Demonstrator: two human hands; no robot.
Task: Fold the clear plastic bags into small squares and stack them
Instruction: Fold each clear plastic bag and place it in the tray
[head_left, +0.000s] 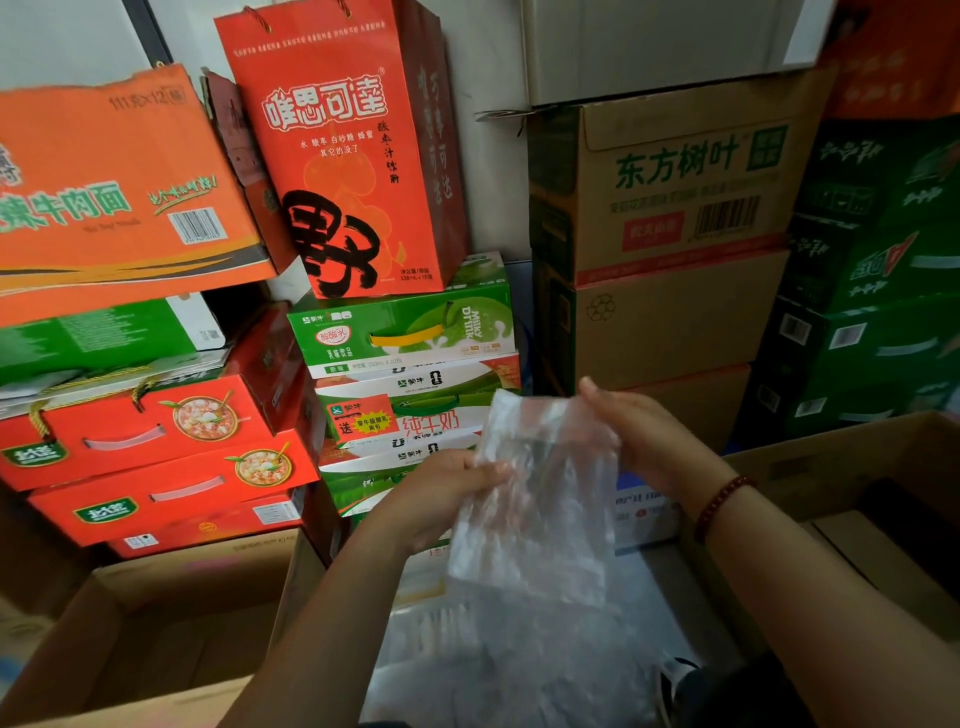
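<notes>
Clear plastic bag (540, 499) held upright between both hands, above a heap of more plastic bags (519, 670) lying near. Left hand (441, 493) pinches its left edge; right hand (631, 426) grips the upper right corner, a red bead bracelet (719, 506) on the wrist. Stacked drink cartons (410, 332) stand beyond; open cardboard boxes (171, 623) flank the arms.

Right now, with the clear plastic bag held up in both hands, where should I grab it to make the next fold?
Probably the loose bottom edge of the plastic bag. It hangs limp as a long upright strip, with the left hand holding its left edge and the right hand its top right corner. Come from below with the left fingers, pinch the bottom edge, and lift it toward the top.
</notes>
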